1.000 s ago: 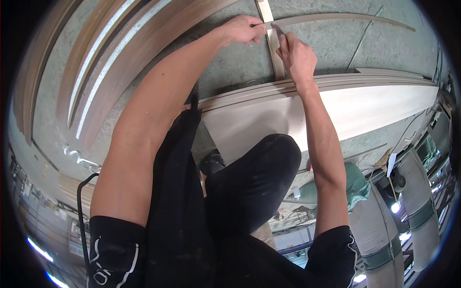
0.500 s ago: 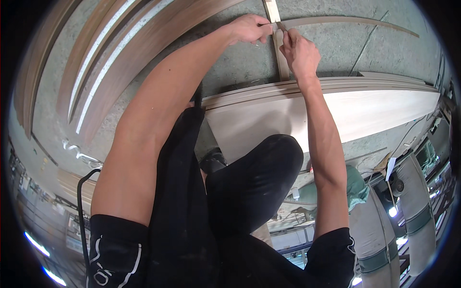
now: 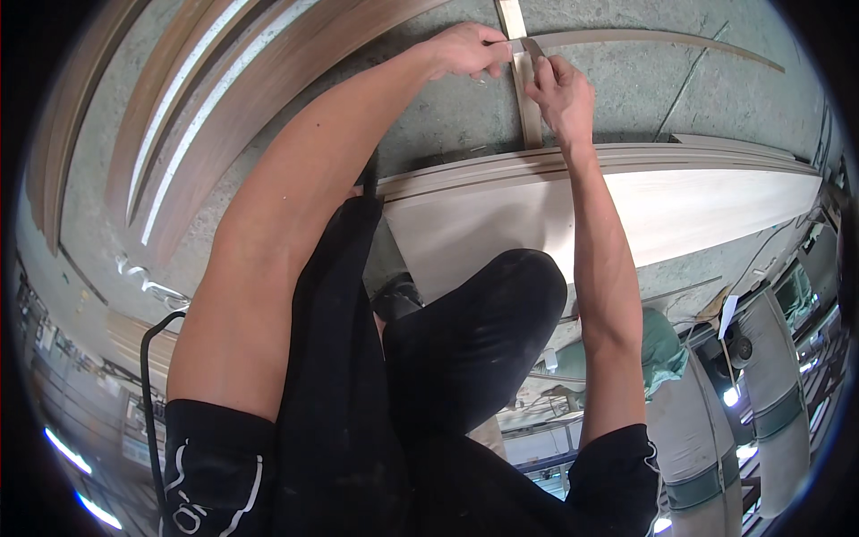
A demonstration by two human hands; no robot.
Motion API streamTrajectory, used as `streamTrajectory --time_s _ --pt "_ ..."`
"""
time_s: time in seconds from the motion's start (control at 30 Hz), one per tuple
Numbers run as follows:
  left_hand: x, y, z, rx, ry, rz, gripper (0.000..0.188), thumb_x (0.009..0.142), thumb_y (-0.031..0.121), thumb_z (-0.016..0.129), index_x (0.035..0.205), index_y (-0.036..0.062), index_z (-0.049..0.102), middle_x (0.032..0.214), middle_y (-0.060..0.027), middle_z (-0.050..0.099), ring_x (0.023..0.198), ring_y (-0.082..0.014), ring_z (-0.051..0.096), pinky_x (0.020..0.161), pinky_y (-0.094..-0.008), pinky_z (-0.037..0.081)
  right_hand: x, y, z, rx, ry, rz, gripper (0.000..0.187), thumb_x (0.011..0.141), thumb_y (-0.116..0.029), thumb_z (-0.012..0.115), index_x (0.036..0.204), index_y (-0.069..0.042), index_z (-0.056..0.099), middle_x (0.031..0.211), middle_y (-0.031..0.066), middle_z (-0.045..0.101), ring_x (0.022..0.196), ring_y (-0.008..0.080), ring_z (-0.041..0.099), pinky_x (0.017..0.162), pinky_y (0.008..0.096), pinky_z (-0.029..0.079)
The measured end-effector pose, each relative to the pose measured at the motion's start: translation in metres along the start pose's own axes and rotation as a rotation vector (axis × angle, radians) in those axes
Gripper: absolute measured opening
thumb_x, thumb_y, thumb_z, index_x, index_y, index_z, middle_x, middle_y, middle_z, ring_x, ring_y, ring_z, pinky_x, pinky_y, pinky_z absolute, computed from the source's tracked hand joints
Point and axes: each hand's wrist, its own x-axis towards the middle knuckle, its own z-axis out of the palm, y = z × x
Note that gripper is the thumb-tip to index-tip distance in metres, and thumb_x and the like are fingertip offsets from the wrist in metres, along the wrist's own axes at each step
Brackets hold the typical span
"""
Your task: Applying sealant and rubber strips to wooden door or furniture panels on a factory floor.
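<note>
At the top middle, my left hand is closed, pinching the near-left end of a long thin wooden strip. The strip curves away to the right above the floor. Just right of it, my right hand is closed on a small flat brown piece, which stands against the strip close to my left fingertips. Whether that piece is a blade or a bit of wood I cannot tell. Beneath the strip, a pale wooden batten lies between my two hands.
A stack of pale boards lies just in front of my knees. Several long brown panels lie at the upper left. Pale curled scraps are on the concrete floor. Wrapped grey rolls and green cloth sit at the right.
My right hand has shifted slightly right and tilted, with the small flat piece still in it and now more upright. My left hand has barely moved on the strip.
</note>
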Motion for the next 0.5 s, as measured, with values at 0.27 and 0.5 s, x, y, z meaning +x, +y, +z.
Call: streamTrajectory --time_s 0.27,0.5 --pt "0.0013 -0.0008 -0.0006 0.005 0.012 0.015 0.036 0.090 0.041 0.047 0.103 0.0109 0.061 0.081 -0.0021 0.060 0.062 -0.0111 0.044 0.063 -0.0286 0.040 0.0008 -0.0019 0.0009 0.062 -0.012 0.012 0.026 0.086 -0.027 0.056 0.080 -0.002 0.060 0.067 0.0166 0.061 0.065 0.0377 0.058 0.062 0.0425 0.046" --pt "0.0022 -0.0016 -0.0001 0.014 0.013 0.008 0.035 0.090 0.041 0.047 0.103 0.0108 0.061 0.084 -0.0025 0.061 0.062 -0.0113 0.043 0.064 -0.0288 0.041 0.0013 -0.0027 -0.0002 -0.057 0.008 -0.018 0.026 0.088 -0.030 0.053 0.083 -0.006 0.061 0.067 0.0150 0.062 0.066 0.0350 0.060 0.061 0.0419 0.047"
